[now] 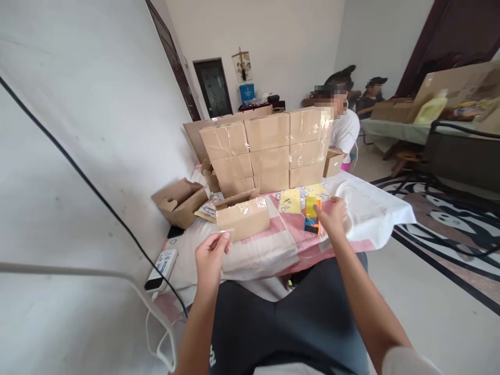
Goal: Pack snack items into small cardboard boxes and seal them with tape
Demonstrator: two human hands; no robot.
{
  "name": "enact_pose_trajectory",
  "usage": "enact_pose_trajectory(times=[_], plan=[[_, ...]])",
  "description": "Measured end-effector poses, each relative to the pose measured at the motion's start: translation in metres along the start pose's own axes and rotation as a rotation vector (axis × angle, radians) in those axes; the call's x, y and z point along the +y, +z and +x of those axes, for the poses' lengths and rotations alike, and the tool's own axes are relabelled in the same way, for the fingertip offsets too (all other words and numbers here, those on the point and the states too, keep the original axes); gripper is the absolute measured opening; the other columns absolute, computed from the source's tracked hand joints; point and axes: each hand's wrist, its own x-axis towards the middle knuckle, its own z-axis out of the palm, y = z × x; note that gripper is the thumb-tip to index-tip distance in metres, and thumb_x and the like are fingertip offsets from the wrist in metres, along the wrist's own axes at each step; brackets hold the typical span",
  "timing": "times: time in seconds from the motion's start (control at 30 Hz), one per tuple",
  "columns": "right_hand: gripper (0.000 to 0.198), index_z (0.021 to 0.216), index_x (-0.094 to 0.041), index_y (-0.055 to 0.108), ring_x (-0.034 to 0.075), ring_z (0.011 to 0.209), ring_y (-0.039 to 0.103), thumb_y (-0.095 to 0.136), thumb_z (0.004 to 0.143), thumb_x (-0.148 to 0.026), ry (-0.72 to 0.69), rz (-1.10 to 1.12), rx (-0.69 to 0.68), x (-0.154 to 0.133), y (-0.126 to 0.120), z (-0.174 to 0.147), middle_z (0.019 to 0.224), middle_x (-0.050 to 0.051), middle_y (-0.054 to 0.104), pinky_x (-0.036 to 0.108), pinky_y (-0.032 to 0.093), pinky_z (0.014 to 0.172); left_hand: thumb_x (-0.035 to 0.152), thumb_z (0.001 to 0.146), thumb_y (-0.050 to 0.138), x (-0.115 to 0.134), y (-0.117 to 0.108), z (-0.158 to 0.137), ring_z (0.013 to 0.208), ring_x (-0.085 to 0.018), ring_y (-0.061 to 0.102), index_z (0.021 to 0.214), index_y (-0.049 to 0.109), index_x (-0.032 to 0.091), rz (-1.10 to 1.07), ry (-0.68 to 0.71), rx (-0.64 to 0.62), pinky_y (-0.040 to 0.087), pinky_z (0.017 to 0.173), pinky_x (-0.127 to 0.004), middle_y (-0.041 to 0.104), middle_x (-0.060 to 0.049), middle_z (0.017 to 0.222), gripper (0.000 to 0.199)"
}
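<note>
Head view: a small cardboard box [248,219] with shiny tape on its upper part sits just beyond the left hand [213,252], slightly to its right. A tape dispenser [311,225] in yellow, blue and orange is farther right, directly beside the right hand [332,213], whose thumb overlaps its edge.

Both are at the near side of a surface [269,258] draped in pink and white cloth. Behind them rises a stack of taped cartons [269,151], three across and three high. An open carton [182,203] stands to the left, near a white power strip [162,268], and yellow printed sheets [291,201] lie behind the dispenser. A person in a white top [347,130] is beyond the stack; another person in a dark cap [371,99] is farther back. Pale walls, a dark door [211,87] and a panda-patterned rug [449,224] fill out the room.

The left hand pinches a thin clear strip [227,230] between thumb and forefinger, close against the small box's near corner. The right hand has its fingers loosely curled; whether they grip the dispenser, I cannot tell.
</note>
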Motion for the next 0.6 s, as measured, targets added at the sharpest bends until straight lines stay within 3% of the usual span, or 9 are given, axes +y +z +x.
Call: enact_pose_trajectory(times=[0.07, 0.13, 0.17, 0.23, 0.3, 0.37, 0.43, 0.53, 0.6], plan=[[0.060, 0.127, -0.019, 0.054, 0.037, 0.123, 0.054, 0.073, 0.078, -0.049, -0.304, -0.048, -0.079, -0.023, 0.007, -0.039, 0.123, 0.016, 0.059, 0.056, 0.046, 0.106, 0.049, 0.072, 0.082, -0.002, 0.001, -0.005, 0.053, -0.012, 0.053, 0.077, 0.074, 0.015, 0.003, -0.022, -0.019, 0.044, 0.052, -0.024, 0.065, -0.001, 0.060, 0.035], [0.060, 0.140, -0.024, 0.051, 0.034, 0.132, 0.052, 0.072, 0.087, -0.044, -0.628, -0.010, -0.411, -0.053, 0.024, -0.079, 0.135, 0.015, 0.057, 0.053, 0.044, 0.111, 0.047, 0.073, 0.082, -0.004, 0.006, -0.013, 0.053, -0.011, 0.054, 0.078, 0.075, 0.015, -0.002, -0.038, -0.050, 0.044, 0.052, -0.023, 0.065, -0.001, 0.060, 0.033], [0.060, 0.143, -0.027, 0.050, 0.032, 0.132, 0.052, 0.072, 0.090, -0.043, -0.735, 0.006, -0.506, -0.068, 0.035, -0.096, 0.138, 0.014, 0.056, 0.052, 0.045, 0.110, 0.045, 0.073, 0.082, -0.004, 0.009, -0.017, 0.052, -0.011, 0.053, 0.076, 0.074, 0.015, -0.009, -0.043, -0.070, 0.043, 0.052, -0.023, 0.065, -0.001, 0.059, 0.031], [0.043, 0.135, -0.030, 0.058, 0.028, 0.123, 0.058, 0.070, 0.094, -0.038, -0.902, 0.111, -0.555, -0.094, 0.056, -0.116, 0.131, 0.010, 0.062, 0.048, 0.047, 0.104, 0.042, 0.072, 0.082, -0.004, 0.014, -0.026, 0.051, -0.011, 0.052, 0.071, 0.072, 0.016, -0.025, -0.055, -0.123, 0.043, 0.051, -0.022, 0.061, 0.001, 0.055, 0.027], [0.021, 0.117, -0.028, 0.065, 0.024, 0.109, 0.062, 0.068, 0.097, -0.033, -0.995, 0.246, -0.516, -0.108, 0.071, -0.120, 0.118, 0.007, 0.068, 0.044, 0.049, 0.096, 0.038, 0.072, 0.081, -0.004, 0.014, -0.034, 0.049, -0.010, 0.052, 0.068, 0.071, 0.016, -0.039, -0.065, -0.161, 0.043, 0.050, -0.021, 0.058, 0.002, 0.051, 0.025], [0.014, 0.111, -0.026, 0.066, 0.022, 0.102, 0.064, 0.066, 0.097, -0.030, -1.013, 0.362, -0.508, -0.112, 0.078, -0.114, 0.111, 0.006, 0.069, 0.043, 0.049, 0.092, 0.038, 0.073, 0.080, -0.004, 0.010, -0.038, 0.048, -0.010, 0.052, 0.067, 0.070, 0.017, -0.038, -0.074, -0.151, 0.043, 0.050, -0.021, 0.058, 0.002, 0.050, 0.025], [0.023, 0.119, -0.026, 0.064, 0.023, 0.102, 0.064, 0.064, 0.098, -0.034, -0.930, 0.439, -0.528, -0.107, 0.076, -0.107, 0.112, 0.007, 0.069, 0.043, 0.051, 0.091, 0.041, 0.075, 0.079, -0.005, 0.003, -0.037, 0.048, -0.010, 0.052, 0.065, 0.069, 0.017, -0.016, -0.076, -0.100, 0.043, 0.049, -0.021, 0.060, 0.001, 0.052, 0.028], [0.057, 0.141, -0.027, 0.052, 0.026, 0.106, 0.064, 0.069, 0.093, -0.054, -0.747, 0.458, -0.624, -0.096, 0.071, -0.107, 0.117, 0.009, 0.069, 0.044, 0.053, 0.092, 0.043, 0.076, 0.079, -0.010, -0.004, -0.031, 0.047, -0.010, 0.051, 0.064, 0.069, 0.017, 0.028, -0.085, -0.050, 0.042, 0.048, -0.020, 0.060, 0.001, 0.052, 0.031], [0.079, 0.146, -0.027, 0.048, 0.028, 0.111, 0.062, 0.079, 0.082, -0.061, -0.716, 0.353, -0.715, -0.090, 0.072, -0.114, 0.124, 0.011, 0.068, 0.046, 0.053, 0.095, 0.044, 0.077, 0.079, -0.016, -0.003, -0.028, 0.047, -0.010, 0.051, 0.063, 0.069, 0.017, 0.044, -0.104, -0.066, 0.042, 0.047, -0.020, 0.059, 0.001, 0.051, 0.032]])
